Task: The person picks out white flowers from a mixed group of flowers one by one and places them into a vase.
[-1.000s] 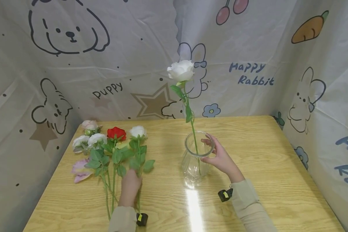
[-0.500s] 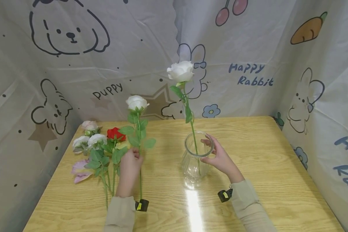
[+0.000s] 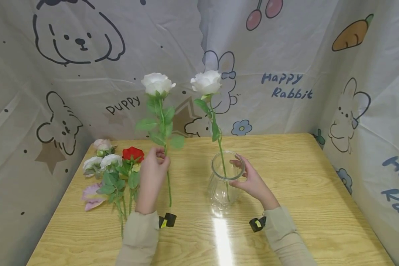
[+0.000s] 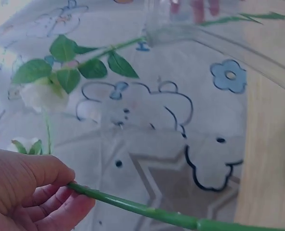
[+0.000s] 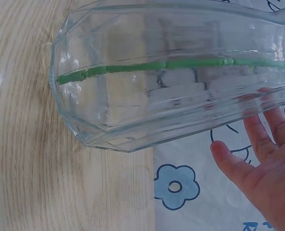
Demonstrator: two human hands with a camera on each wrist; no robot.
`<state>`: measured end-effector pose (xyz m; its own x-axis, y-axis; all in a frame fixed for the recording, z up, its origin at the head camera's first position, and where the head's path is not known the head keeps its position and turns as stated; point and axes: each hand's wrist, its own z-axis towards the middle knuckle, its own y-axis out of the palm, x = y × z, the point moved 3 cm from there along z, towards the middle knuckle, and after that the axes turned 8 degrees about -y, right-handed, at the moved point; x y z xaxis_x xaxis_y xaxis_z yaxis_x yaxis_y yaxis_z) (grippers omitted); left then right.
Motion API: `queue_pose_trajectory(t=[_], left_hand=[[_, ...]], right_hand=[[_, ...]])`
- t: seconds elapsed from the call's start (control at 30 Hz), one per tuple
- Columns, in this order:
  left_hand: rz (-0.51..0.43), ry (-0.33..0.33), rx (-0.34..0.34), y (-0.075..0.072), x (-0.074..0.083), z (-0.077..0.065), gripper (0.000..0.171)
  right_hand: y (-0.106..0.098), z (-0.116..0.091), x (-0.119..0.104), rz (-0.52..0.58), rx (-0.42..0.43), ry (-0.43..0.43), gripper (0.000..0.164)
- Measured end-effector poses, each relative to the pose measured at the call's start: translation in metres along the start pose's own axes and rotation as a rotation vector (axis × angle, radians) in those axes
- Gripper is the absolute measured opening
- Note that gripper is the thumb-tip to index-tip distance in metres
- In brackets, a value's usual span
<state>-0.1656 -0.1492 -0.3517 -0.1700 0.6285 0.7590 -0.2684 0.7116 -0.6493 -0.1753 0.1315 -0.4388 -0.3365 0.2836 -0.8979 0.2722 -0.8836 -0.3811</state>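
Observation:
A long-stemmed white rose (image 3: 157, 84) stands upright in my left hand (image 3: 152, 173), lifted so that its stem end hangs over the table. In the left wrist view the thumb and fingers pinch its green stem (image 4: 133, 206). My right hand (image 3: 251, 181) grips the neck of a clear glass vase (image 3: 214, 192), thumb in front and fingers behind. Another white rose (image 3: 206, 82) leans inside the vase, its bloom well above the rim. Through the glass in the right wrist view, that rose's stem (image 5: 171, 63) reaches close to the vase bottom.
Left of the hands lie more flowers: a red rose (image 3: 133, 153), white blooms (image 3: 111, 162), a pale pink one (image 3: 103, 144) and a lilac one (image 3: 93, 195). The wooden table (image 3: 296, 162) ends at a printed cloth backdrop (image 3: 173, 33).
My left hand has picked the white rose up from the flowers on the table, raising it and bringing it slightly right toward the vase. The right hand keeps its place on the vase.

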Motion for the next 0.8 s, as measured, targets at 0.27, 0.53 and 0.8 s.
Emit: queue_pose_trajectory(t=[0.27, 0.53, 0.8], left_hand=[[-0.087, 0.102, 0.017, 0.007, 0.045, 0.002, 0.027], [-0.156, 0.179, 0.027, 0.010, 0.077, 0.000, 0.025], [-0.237, 0.290, 0.061, 0.011, 0.108, -0.006, 0.024]], right_hand=[[-0.001, 0.000, 0.001, 0.002, 0.008, -0.008, 0.084], [0.000, 0.000, 0.002, 0.006, 0.007, -0.001, 0.084], [0.000, 0.000, 0.001, 0.008, 0.006, 0.001, 0.084]])
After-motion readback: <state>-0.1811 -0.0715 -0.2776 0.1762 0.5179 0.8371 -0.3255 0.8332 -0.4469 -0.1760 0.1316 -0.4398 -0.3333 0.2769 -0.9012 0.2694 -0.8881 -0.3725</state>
